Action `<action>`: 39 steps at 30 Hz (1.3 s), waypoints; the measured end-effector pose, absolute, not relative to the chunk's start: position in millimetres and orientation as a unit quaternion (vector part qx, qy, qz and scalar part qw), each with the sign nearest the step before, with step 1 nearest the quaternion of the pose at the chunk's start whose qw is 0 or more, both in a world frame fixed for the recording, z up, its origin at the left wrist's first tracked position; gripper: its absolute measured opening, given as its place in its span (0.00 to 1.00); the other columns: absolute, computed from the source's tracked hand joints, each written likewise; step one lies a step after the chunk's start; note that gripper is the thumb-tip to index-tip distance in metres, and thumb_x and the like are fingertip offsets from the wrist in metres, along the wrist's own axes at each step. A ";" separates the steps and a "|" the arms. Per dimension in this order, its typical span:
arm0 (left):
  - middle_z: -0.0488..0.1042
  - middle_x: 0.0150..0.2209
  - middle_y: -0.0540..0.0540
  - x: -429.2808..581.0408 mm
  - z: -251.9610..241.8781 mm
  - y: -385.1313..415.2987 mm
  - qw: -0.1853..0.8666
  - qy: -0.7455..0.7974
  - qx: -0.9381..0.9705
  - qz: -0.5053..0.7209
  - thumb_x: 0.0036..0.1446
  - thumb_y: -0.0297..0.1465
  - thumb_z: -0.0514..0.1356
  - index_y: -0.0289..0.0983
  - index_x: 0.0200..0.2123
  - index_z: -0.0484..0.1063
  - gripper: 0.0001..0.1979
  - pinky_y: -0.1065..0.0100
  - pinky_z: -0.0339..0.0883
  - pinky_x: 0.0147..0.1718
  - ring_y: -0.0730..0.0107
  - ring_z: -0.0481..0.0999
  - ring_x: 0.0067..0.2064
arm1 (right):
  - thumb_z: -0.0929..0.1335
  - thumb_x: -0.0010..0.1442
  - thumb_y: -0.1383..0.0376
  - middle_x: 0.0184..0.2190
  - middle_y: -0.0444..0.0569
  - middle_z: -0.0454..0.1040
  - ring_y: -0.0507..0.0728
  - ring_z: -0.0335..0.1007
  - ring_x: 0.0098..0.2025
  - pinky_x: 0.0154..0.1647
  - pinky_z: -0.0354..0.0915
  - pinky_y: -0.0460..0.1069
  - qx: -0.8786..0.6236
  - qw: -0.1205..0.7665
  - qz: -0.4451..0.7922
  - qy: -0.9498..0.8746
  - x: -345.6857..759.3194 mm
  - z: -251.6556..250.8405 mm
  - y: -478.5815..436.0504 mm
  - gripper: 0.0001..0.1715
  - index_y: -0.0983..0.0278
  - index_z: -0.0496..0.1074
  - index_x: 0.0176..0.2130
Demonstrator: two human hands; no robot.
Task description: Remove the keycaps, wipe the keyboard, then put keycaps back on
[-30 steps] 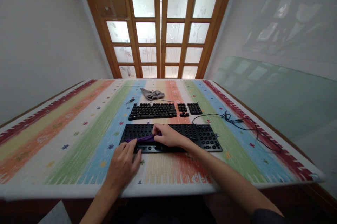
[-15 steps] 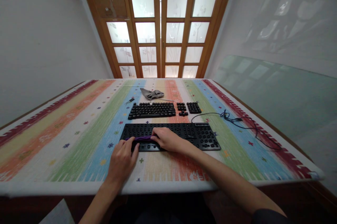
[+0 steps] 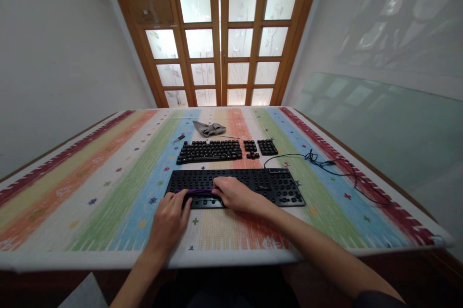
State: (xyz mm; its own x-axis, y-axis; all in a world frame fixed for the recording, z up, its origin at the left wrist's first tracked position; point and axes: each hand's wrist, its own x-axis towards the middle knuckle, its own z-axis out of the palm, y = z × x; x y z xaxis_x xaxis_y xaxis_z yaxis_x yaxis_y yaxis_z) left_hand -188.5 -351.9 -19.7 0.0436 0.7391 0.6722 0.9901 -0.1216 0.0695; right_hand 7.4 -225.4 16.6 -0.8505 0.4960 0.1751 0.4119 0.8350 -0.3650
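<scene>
A black keyboard (image 3: 262, 183) lies on the table with its keycaps off, so the switch stubs show in rows. Over its lower left part runs a narrow purple strip, seemingly cloth (image 3: 199, 192), drawn out between my hands. My left hand (image 3: 169, 216) pinches the strip's left end and rests at the keyboard's front left edge. Fingers bent, my right hand (image 3: 233, 194) grips the other end above the middle of the keyboard. Just behind the keyboard, the removed black keycaps (image 3: 210, 151) sit in blocks, with the number pad caps (image 3: 267, 147) at the right.
Behind the keycaps lie a crumpled grey cloth (image 3: 210, 128), a thin rod (image 3: 228, 137) and a small black object with a thin tip (image 3: 181, 138). The keyboard's cable (image 3: 321, 162) loops off to the right across the striped tablecloth (image 3: 119, 187).
My right hand has shifted slightly to the right, and the purple strip looks thinner and more stretched. My left hand stays at the same spot. The view has moved a little.
</scene>
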 end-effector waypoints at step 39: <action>0.75 0.35 0.41 -145.7 -16.2 -335.6 0.168 -0.581 -0.747 -0.276 0.60 0.22 0.52 0.31 0.48 0.71 0.15 0.60 0.65 0.38 0.58 0.70 0.38 | 0.68 0.62 0.69 0.30 0.49 0.75 0.54 0.68 0.32 0.35 0.57 0.46 -0.323 0.146 0.232 -0.906 73.5 20.9 -212.3 0.06 0.65 0.72 0.32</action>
State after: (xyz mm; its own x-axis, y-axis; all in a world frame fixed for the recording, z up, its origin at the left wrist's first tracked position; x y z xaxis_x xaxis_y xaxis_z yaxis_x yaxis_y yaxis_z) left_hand -145.7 -335.6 -16.2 0.1727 0.7751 0.6078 0.9605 -0.2692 0.0703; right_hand 73.5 -212.3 20.9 -0.7483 0.6536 0.1137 0.5184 0.6830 -0.5146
